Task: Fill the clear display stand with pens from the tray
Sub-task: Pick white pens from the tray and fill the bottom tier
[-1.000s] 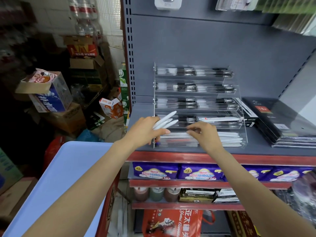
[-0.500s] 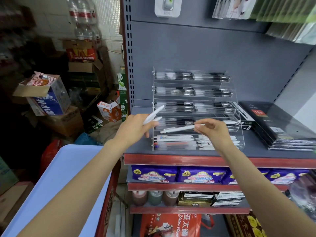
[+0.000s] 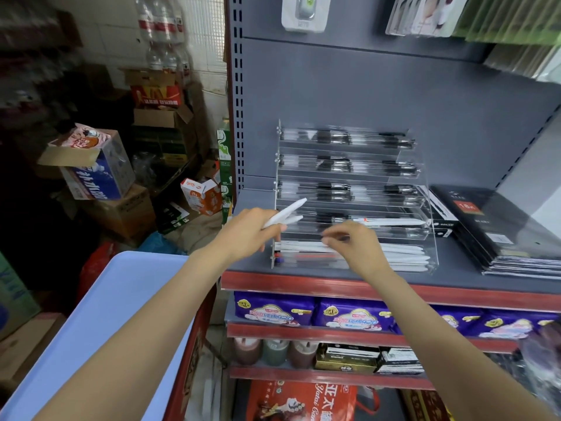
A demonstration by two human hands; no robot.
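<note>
The left hand (image 3: 246,232) is curling its fingers round two smooth white pens (image 3: 283,215), slim rounded barrels that are slanting up and to the right past the knuckles toward the stand's left edge. The right hand (image 3: 355,247) is hovering in front of the lower tiers with fingers bent and thumb and forefinger drawn close; the tips are blurred, and whether they are pinching anything cannot be told.

Just behind both hands, the clear display stand (image 3: 431,235) is rising in stepped, glossy acrylic tiers with sharp transparent side walls. Its upper tiers are holding dark-gripped pens (image 3: 337,165) lying flat; the fourth tier is carrying one white pen (image 3: 391,221) beside black ones; the bottom tier is packed with white pens (image 3: 403,256) lying lengthwise.

The stand is sitting on a matte grey shelf (image 3: 461,268) with a red front lip, its front wall near that lip. To its right, flat black packets (image 3: 498,235) are stacked almost against its side wall, while bare shelf is showing to its left. A smooth pale-blue tray (image 3: 100,323) is lying below the left forearm, with its rounded far rim near the shelf's left corner. Crumpled cardboard boxes (image 3: 100,174) are crowding the floor farther left.
</note>
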